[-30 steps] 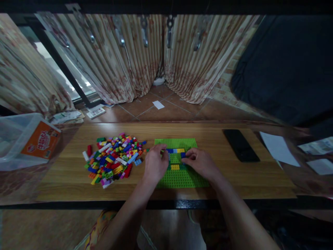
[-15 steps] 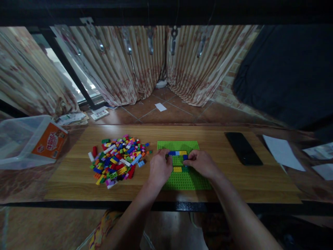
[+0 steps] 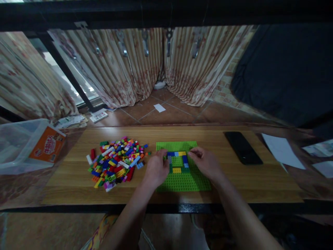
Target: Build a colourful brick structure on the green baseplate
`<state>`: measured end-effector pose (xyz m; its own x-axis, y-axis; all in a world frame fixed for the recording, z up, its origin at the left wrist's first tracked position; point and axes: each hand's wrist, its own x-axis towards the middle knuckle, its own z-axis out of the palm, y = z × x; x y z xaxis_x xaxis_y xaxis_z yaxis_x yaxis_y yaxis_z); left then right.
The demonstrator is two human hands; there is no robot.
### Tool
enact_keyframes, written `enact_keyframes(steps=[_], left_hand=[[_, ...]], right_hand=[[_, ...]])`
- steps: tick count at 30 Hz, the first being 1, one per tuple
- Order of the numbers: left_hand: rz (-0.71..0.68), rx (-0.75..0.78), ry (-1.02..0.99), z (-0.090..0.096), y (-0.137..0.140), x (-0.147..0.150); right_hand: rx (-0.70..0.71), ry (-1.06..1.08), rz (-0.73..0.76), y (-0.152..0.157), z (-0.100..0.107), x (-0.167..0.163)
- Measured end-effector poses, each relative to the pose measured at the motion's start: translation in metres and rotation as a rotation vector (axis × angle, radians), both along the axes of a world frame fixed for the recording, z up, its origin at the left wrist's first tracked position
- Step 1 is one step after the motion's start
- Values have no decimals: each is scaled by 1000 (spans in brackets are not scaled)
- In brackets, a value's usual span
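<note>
A light green baseplate [image 3: 182,184] lies on the wooden board, carrying a square outline of bricks. Blue, light blue and yellow bricks [image 3: 180,153] form its far side. Dark blue and light blue bricks [image 3: 185,161] line its right side, and a yellow brick [image 3: 177,170] sits between green ones on the near side. My left hand [image 3: 157,168] rests at the outline's left edge, thumb and forefinger slightly apart, with no brick visible between them. Just off the far right corner, my right hand [image 3: 204,161] hovers with bent fingers a little apart, nothing visible in them.
Left of the baseplate spreads a pile of loose mixed bricks [image 3: 117,163]. A clear plastic tub [image 3: 23,146] with an orange label stands at the far left. To the right lie a black phone [image 3: 243,147] and white paper [image 3: 283,151]. Curtains hang beyond the wooden board [image 3: 85,194].
My right hand has let go of the outline's right side and drawn slightly away, uncovering the blue bricks. My left hand has shifted slightly left, uncovering the left side. The view has shifted a little.
</note>
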<state>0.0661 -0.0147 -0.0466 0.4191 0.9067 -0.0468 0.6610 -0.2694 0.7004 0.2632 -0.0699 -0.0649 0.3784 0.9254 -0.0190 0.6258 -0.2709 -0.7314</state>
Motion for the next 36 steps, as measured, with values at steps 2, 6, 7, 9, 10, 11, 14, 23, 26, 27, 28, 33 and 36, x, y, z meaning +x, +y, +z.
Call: enact_keyframes(steps=[2, 6, 7, 9, 10, 11, 14, 23, 26, 27, 28, 33, 36], left_hand=[[-7, 9, 2, -1, -2, 1], [-8, 28, -9, -7, -5, 3], [-4, 33, -13, -9, -6, 4], [14, 51, -21, -13, -7, 5], [23, 59, -25, -15, -7, 6], [30, 67, -30, -16, -7, 7], [24, 86, -43, -18, -6, 10], [29, 95, -21, -9, -7, 8], [77, 105, -63, -3, 1, -4], [95, 106, -90, 0, 5, -9], [118, 107, -120, 2, 10, -15], [292, 136, -167, 15, 34, -50], [420, 224, -98, 21, 46, -77]], right_hand=[[63, -72, -18, -1, 0, -4], [146, -208, 54, -1, -5, -17], [156, -253, 89, -1, -7, -21], [147, -351, 141, -1, -12, -30], [129, -397, 152, -2, -15, -34], [109, -440, 153, -3, -17, -39], [69, -544, 140, -5, -24, -52], [33, -675, 163, 0, -35, -55], [39, -671, 160, 0, -37, -54], [42, -669, 161, -1, -37, -54], [44, -667, 164, -1, -37, -55], [65, -649, 163, -2, -34, -60], [74, -634, 160, -2, -33, -62]])
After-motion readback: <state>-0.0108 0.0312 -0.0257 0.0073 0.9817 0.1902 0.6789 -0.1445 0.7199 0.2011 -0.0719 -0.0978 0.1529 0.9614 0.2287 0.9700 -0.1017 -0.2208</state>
